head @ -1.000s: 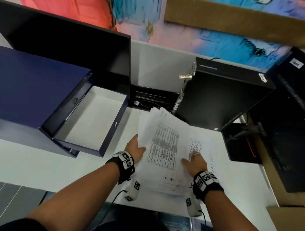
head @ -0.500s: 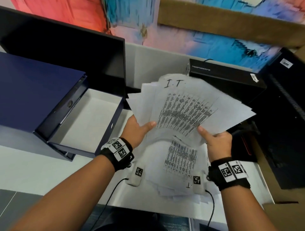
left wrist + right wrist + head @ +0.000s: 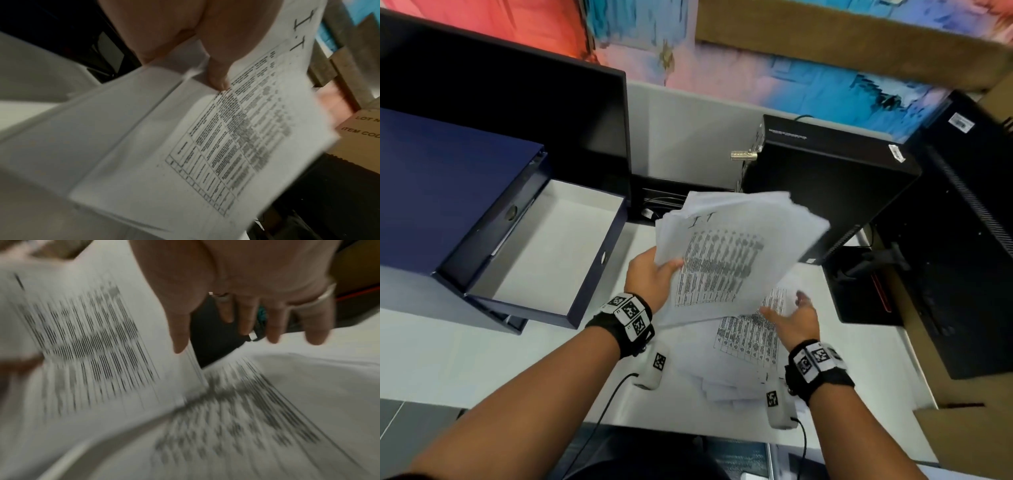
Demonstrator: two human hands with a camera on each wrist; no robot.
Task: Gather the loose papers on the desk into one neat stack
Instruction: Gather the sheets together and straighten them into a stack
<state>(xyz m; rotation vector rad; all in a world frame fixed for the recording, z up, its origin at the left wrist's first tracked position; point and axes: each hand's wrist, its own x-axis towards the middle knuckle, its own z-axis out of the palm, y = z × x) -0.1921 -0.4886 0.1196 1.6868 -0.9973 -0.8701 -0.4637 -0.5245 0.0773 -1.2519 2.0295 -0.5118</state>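
Observation:
My left hand [image 3: 654,274] grips a bundle of printed sheets [image 3: 736,253] by its left edge, thumb on top, and holds it tilted above the white desk [image 3: 482,359]. The top sheet carries a table and the letters "I.T" [image 3: 298,32]. In the left wrist view my thumb [image 3: 218,76] presses on that held bundle [image 3: 185,154]. My right hand [image 3: 791,315] hovers with fingers spread and straight just below the bundle's lower right corner, holding nothing; in the right wrist view its fingers [image 3: 273,324] are blurred. More loose printed sheets [image 3: 743,356] lie fanned on the desk under both hands.
An open dark blue file box [image 3: 544,260] lies at the left, its lid [image 3: 441,185] folded back. A dark monitor [image 3: 517,113] stands behind it. A black computer tower [image 3: 825,192] lies at the right, with another black case [image 3: 962,240] and cardboard boxes [image 3: 969,438] beyond.
Both hands lifted a bundle off the desk pile. Since then the right hand has let go and dropped toward the sheets on the desk; the left hand alone holds the bundle, now lower and more squared.

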